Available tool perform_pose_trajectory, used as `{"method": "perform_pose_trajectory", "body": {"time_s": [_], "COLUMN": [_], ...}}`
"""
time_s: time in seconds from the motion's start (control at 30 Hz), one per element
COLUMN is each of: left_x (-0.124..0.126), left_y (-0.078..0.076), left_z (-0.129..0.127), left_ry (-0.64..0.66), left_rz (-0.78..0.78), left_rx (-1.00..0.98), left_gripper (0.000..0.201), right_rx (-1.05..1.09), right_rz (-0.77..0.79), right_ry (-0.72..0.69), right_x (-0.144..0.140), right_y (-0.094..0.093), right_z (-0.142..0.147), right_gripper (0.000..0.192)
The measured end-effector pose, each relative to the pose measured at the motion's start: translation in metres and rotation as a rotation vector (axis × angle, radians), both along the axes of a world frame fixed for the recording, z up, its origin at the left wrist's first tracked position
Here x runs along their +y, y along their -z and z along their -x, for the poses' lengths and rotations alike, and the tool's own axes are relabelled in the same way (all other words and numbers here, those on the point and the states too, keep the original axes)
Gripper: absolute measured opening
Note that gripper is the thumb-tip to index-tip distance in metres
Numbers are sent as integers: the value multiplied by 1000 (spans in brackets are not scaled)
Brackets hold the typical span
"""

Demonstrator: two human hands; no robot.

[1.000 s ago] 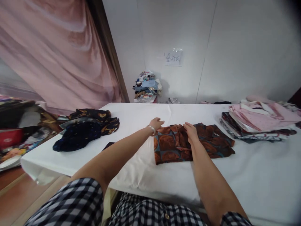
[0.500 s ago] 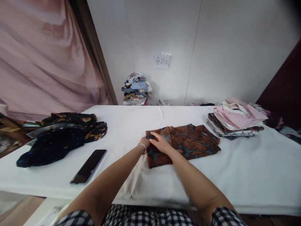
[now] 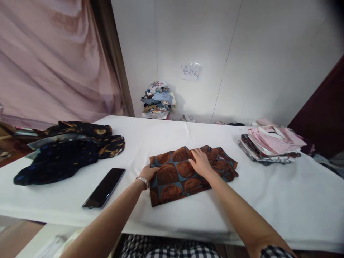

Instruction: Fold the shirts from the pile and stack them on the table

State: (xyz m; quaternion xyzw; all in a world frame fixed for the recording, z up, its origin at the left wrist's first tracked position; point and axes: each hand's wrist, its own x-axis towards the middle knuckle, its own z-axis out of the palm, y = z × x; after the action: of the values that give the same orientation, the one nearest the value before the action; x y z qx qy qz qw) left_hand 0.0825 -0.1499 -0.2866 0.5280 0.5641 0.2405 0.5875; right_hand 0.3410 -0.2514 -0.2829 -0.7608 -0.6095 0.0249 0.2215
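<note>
A brown shirt with blue squares and round motifs (image 3: 172,175) lies folded into a rough rectangle on the white-covered table. At its left edge is my left hand (image 3: 148,173), thumb over the cloth and the other fingers mostly hidden, closed on that edge. My right hand (image 3: 200,162) rests flat on the middle of the shirt, fingers stretched out. To the right of it, the cloth bunches in creases around the collar end.
On the left lie dark patterned garments (image 3: 67,154) in a loose heap, with a black phone (image 3: 104,188) before them. A stack of folded clothes (image 3: 274,141) stands at the right. Farther back, a tall clothes pile (image 3: 158,100) sits by the wall below a paper sign (image 3: 190,71).
My hands have moved apart, left hand leftward and right hand rightward. The shirt's left part is now spread flatter, reaching farther left and nearer to me.
</note>
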Motion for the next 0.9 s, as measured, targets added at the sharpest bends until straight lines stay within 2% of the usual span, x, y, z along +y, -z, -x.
{"method": "perform_pose_trajectory", "body": {"time_s": [0.07,0.13,0.23,0.3,0.37,0.5,0.6,0.8,0.9], "left_x": [1,3,5,7,8,12,14,15,17], "left_y": [3,7,13,15,18,23,28,32,33], "left_z": [-3,-3,-1,1,3,5,5,6,5], "left_ry": [3,1,-10,-18,-23,-25,-16,-1,-3], "left_rz": [11,3,-30,-53,-75,-102,-95,-79,-73], "left_rx": [-44,-71,-79,-73,-66,-70,-101,-167,-181], "left_gripper": [6,8,10,12,15,20,24,29,28], "right_rx": [59,95,73,52,44,39,28,12,38], "right_rz": [-69,-79,-3,80,150,236,262,201,199], "right_ry": [-145,-220,-163,-53,-9,-108,-134,-185,-204], "right_x": [12,30,59,75,86,99,107,107,99], "right_y": [-5,-8,-9,-8,-7,-6,-6,-18,-28], "right_z": [22,42,54,46,31,3,-3,-2,-10], "right_gripper": [58,60,61,60,58,59,59,31,30]}}
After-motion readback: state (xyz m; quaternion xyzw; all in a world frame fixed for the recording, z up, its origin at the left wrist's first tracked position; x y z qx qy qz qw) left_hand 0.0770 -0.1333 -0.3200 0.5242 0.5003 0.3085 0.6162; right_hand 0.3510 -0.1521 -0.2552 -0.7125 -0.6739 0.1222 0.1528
